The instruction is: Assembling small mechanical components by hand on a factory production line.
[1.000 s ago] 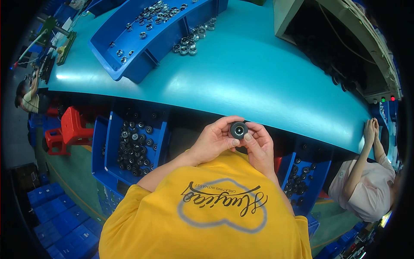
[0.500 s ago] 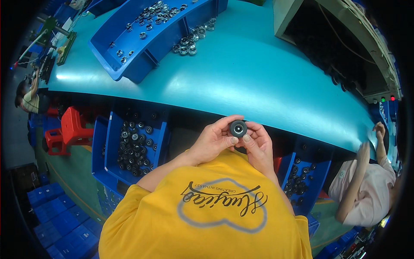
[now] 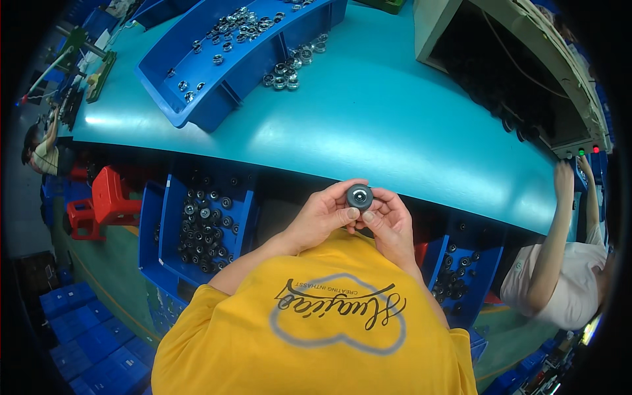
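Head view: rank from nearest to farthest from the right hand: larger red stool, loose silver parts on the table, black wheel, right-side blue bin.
From the right hand:
1. Black wheel: in its grasp, shared with the left hand.
2. Blue bin: right, below tabletop level.
3. Silver parts: ahead, left, on the table.
4. Larger red stool: far left.

The back of the black wheel (image 3: 359, 197) between your fingers (image 3: 341, 216) is hidden. The upper edge crops the long blue tray (image 3: 260, 66), and shadow obscures the dark pieces (image 3: 521, 134) inside the beige housing (image 3: 429, 26).
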Demonstrator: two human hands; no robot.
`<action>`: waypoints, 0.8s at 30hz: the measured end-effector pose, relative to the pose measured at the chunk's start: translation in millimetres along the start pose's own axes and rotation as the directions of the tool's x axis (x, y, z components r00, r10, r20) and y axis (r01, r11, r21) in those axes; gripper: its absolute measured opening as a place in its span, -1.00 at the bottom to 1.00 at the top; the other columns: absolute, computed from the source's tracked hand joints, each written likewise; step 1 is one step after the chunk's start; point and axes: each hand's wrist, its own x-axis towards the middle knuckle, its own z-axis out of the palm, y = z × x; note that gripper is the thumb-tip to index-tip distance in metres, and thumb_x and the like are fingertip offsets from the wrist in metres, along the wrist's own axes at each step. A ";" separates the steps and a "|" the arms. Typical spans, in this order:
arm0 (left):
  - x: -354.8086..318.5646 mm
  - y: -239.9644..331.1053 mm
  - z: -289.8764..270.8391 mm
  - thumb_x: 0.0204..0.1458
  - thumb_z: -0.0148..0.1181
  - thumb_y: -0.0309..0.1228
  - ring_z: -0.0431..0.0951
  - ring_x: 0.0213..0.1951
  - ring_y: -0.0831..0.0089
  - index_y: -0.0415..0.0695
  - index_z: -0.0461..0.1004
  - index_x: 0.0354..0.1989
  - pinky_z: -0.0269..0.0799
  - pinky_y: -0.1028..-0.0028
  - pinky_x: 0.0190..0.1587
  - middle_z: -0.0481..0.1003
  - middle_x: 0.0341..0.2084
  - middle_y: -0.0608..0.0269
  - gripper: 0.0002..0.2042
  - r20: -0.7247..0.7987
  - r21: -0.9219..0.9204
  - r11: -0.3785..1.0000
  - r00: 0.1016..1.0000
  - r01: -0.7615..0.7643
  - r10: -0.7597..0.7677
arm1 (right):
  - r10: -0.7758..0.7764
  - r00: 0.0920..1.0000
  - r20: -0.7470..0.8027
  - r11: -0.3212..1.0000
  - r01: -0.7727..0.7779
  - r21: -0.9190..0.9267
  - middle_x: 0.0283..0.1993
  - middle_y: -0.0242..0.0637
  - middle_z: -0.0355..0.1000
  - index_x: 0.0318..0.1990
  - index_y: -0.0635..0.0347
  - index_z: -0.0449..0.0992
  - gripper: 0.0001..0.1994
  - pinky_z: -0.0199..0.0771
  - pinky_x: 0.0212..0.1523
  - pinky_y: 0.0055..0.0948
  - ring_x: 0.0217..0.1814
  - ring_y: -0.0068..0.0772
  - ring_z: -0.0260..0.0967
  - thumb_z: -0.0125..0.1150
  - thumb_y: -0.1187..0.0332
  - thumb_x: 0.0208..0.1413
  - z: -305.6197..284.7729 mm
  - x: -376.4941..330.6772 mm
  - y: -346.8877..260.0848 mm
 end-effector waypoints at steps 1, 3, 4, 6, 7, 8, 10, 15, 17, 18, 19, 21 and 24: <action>-0.2 0.4 -0.4 0.33 0.20 -0.49 0.54 -0.15 0.53 -0.22 0.26 0.43 0.55 0.49 -0.13 0.53 -0.04 0.21 -0.49 0.001 -0.011 1.000 1.000 0.011 -0.011 | -0.001 1.000 -0.001 1.000 0.001 -0.001 -0.04 -0.18 0.54 0.23 0.36 0.37 -0.58 0.61 0.00 -0.45 -0.03 -0.44 0.55 0.31 0.52 0.27 0.0 0.4 0.2; -1.0 1.5 0.4 0.33 0.21 -0.46 0.54 -0.16 0.53 -0.22 0.28 0.41 0.55 0.50 -0.14 0.54 -0.05 0.21 -0.50 -0.007 -0.011 1.000 1.000 0.014 -0.014 | 0.000 1.000 -0.001 1.000 0.000 -0.002 -0.05 -0.19 0.54 0.23 0.36 0.37 -0.58 0.61 0.00 -0.44 -0.03 -0.44 0.55 0.32 0.52 0.27 -0.6 1.0 1.6; -1.3 2.2 1.0 0.34 0.21 -0.45 0.54 -0.17 0.53 -0.22 0.29 0.41 0.54 0.50 -0.15 0.54 -0.06 0.21 -0.51 -0.010 -0.011 1.000 1.000 0.016 -0.016 | 0.001 1.000 0.002 1.000 -0.001 -0.001 -0.05 -0.19 0.54 0.23 0.36 0.37 -0.58 0.61 0.01 -0.44 -0.03 -0.44 0.55 0.32 0.52 0.27 -1.0 1.0 2.6; -2.1 4.6 1.9 0.34 0.21 -0.44 0.54 -0.18 0.53 -0.22 0.31 0.39 0.54 0.51 -0.15 0.54 -0.07 0.22 -0.53 -0.016 -0.002 1.000 1.000 0.021 -0.021 | 0.002 1.000 0.009 1.000 -0.002 0.000 -0.05 -0.19 0.54 0.23 0.36 0.37 -0.58 0.61 0.01 -0.44 -0.03 -0.43 0.55 0.33 0.52 0.27 -1.6 1.1 3.8; -2.2 5.2 1.9 0.34 0.21 -0.44 0.54 -0.19 0.54 -0.23 0.32 0.38 0.54 0.52 -0.16 0.54 -0.08 0.22 -0.54 -0.019 0.002 1.000 1.000 0.024 -0.024 | 0.005 1.000 0.013 1.000 -0.005 0.007 -0.05 -0.19 0.54 0.23 0.36 0.36 -0.58 0.61 0.01 -0.44 -0.03 -0.43 0.55 0.33 0.52 0.27 -0.9 1.1 3.4; -2.1 5.3 2.0 0.34 0.22 -0.43 0.54 -0.19 0.54 -0.23 0.33 0.36 0.54 0.52 -0.16 0.54 -0.09 0.22 -0.55 -0.023 0.006 1.000 0.999 0.026 -0.026 | 0.008 1.000 0.016 1.000 -0.008 0.013 -0.05 -0.19 0.54 0.23 0.36 0.36 -0.58 0.61 0.01 -0.44 -0.02 -0.43 0.55 0.33 0.52 0.27 0.3 1.0 2.4; -1.9 5.3 2.3 0.33 0.23 -0.42 0.54 -0.20 0.54 -0.23 0.36 0.33 0.54 0.53 -0.17 0.55 -0.11 0.23 -0.57 -0.031 0.015 0.999 0.999 0.032 -0.032 | 0.011 1.000 0.021 1.000 -0.011 0.024 -0.05 -0.19 0.53 0.23 0.35 0.36 -0.57 0.61 0.01 -0.44 -0.02 -0.43 0.55 0.33 0.52 0.27 0.9 1.1 2.1; -2.1 5.5 2.4 0.31 0.28 -0.36 0.54 -0.14 0.54 -0.22 0.37 0.29 0.54 0.52 -0.13 0.53 -0.07 0.24 -0.56 -0.010 0.010 0.999 0.999 0.041 -0.041 | -0.127 0.991 -0.050 0.986 0.120 -0.117 -0.04 -0.19 0.52 0.19 0.35 0.41 -0.62 0.62 -0.03 -0.49 -0.05 -0.48 0.53 0.34 0.53 0.27 14.3 0.6 -0.8; -2.3 1.0 0.0 0.29 0.30 -0.33 0.54 -0.10 0.52 -0.22 0.37 0.30 0.56 0.50 -0.09 0.53 -0.04 0.23 -0.54 0.000 0.014 1.000 1.000 0.027 -0.027 | -0.193 0.980 -0.045 0.945 0.173 -0.278 -0.07 -0.22 0.53 0.14 0.36 0.47 -0.68 0.61 -0.09 -0.54 -0.11 -0.53 0.52 0.34 0.52 0.27 12.0 -0.2 1.6; -2.2 -4.7 -3.0 0.29 0.31 -0.32 0.55 -0.08 0.50 -0.22 0.37 0.31 0.57 0.47 -0.07 0.53 -0.02 0.22 -0.52 0.000 0.027 1.000 1.000 0.007 -0.007 | -0.178 0.982 -0.065 0.943 0.151 -0.296 -0.09 -0.24 0.54 0.12 0.36 0.49 -0.70 0.60 -0.12 -0.55 -0.14 -0.55 0.51 0.34 0.52 0.28 11.6 -0.4 1.2; -1.7 -8.3 -5.0 0.28 0.32 -0.30 0.56 -0.05 0.47 -0.22 0.37 0.32 0.58 0.45 -0.05 0.53 0.00 0.20 -0.50 0.000 0.040 0.999 1.000 -0.013 0.013 | -0.163 0.983 -0.085 0.941 0.129 -0.313 -0.10 -0.25 0.55 0.09 0.36 0.51 -0.72 0.59 -0.15 -0.57 -0.17 -0.57 0.51 0.34 0.51 0.28 10.9 -0.1 0.6; -0.1 -4.0 1.3 0.30 0.29 -0.36 0.56 -0.05 0.48 -0.24 0.36 0.32 0.58 0.45 -0.03 0.53 0.01 0.19 -0.53 -0.025 0.083 0.986 0.989 -0.143 0.146 | -0.028 0.984 -0.174 0.976 -0.011 -0.216 -0.15 -0.29 0.57 0.06 0.37 0.55 -0.76 0.57 -0.21 -0.60 -0.23 -0.61 0.49 0.34 0.50 0.29 11.1 -0.6 -2.7; 0.2 0.9 2.6 0.32 0.24 -0.44 0.56 -0.09 0.49 -0.26 0.35 0.33 0.57 0.46 -0.05 0.53 -0.01 0.17 -0.55 -0.031 0.140 0.982 0.991 -0.126 0.131 | 0.009 0.991 -0.135 0.983 -0.033 -0.179 -0.22 -0.31 0.59 0.07 0.38 0.54 -0.76 0.55 -0.25 -0.60 -0.29 -0.63 0.48 0.30 0.49 0.32 4.9 1.5 -0.4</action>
